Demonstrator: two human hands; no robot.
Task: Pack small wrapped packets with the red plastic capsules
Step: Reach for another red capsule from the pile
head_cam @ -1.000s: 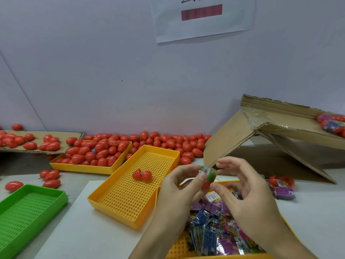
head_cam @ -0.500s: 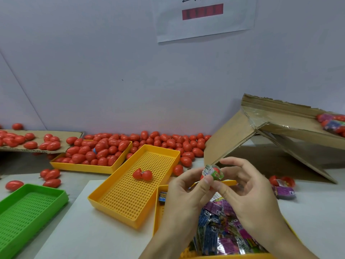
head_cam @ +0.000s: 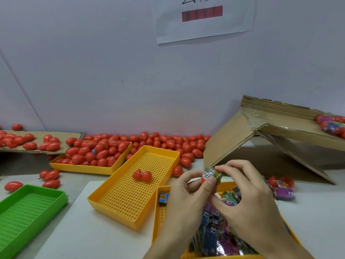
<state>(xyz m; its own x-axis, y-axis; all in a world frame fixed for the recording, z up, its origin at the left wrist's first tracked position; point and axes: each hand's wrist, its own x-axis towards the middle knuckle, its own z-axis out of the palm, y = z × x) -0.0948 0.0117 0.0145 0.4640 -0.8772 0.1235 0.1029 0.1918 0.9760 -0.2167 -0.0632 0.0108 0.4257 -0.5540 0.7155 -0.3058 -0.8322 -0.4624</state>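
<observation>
Both hands meet above the near yellow tray (head_cam: 158,217), which is heaped with several small wrapped packets (head_cam: 212,238). My left hand (head_cam: 186,200) pinches a red capsule half (head_cam: 204,180) between thumb and fingers. My right hand (head_cam: 250,202) pinches a folded green packet (head_cam: 211,173) sitting in the top of that capsule half. An open red capsule (head_cam: 142,175) lies in the middle yellow tray (head_cam: 130,184). A blue packet (head_cam: 164,198) lies at the near tray's far left corner.
A far yellow tray (head_cam: 80,167) and a cardboard sheet (head_cam: 72,136) hold several red capsules, with more along the wall. A green tray (head_cam: 28,208) sits at the left. A tilted cardboard box (head_cam: 261,135) with capsules and packets stands at the right.
The hands have stayed together over the near tray while the packet has been turned and worked down into the red capsule half; more red shows around it now.
</observation>
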